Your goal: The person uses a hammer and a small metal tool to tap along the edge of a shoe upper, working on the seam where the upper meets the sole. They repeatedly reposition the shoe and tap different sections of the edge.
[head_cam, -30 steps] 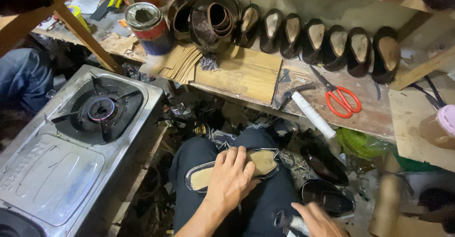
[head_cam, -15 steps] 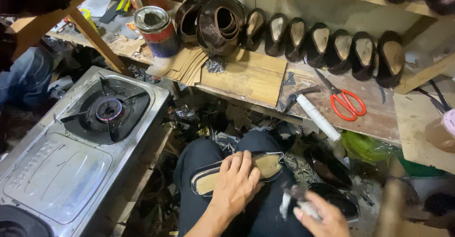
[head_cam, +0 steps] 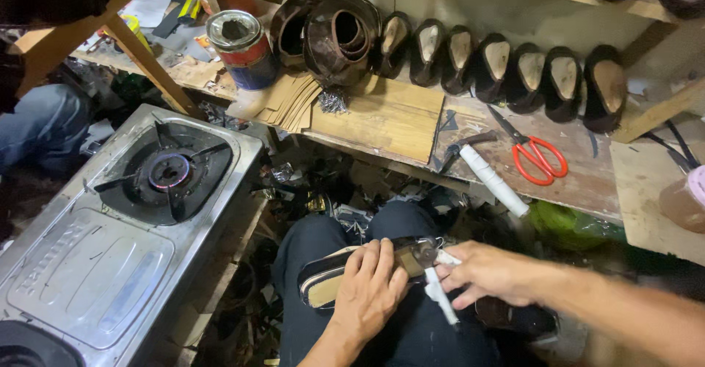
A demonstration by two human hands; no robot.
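A dark shoe [head_cam: 321, 285] with a tan insole lies sole-up across my lap. My left hand [head_cam: 371, 293] presses flat on its middle and holds it down. My right hand [head_cam: 490, 271] comes in from the right and grips a metal plier-like tool [head_cam: 435, 288] with a white-wrapped handle. The tool's head meets the right end of the shoe, just past my left fingertips. The shoe's middle is hidden under my left hand.
A steel gas stove [head_cam: 147, 213] stands at the left. On the wooden bench [head_cam: 587, 183] beyond my knees are a tin can [head_cam: 242, 48], brown leather uppers [head_cam: 334, 33], a row of dark shoes [head_cam: 507, 70], red scissors [head_cam: 542, 160] and a white-handled hammer [head_cam: 490, 177]. Another person's jeans-clad leg [head_cam: 40, 125] is at far left.
My right hand rose from the lower right with the tool and brought it to the shoe's right end. My left hand stayed pressed on the shoe.
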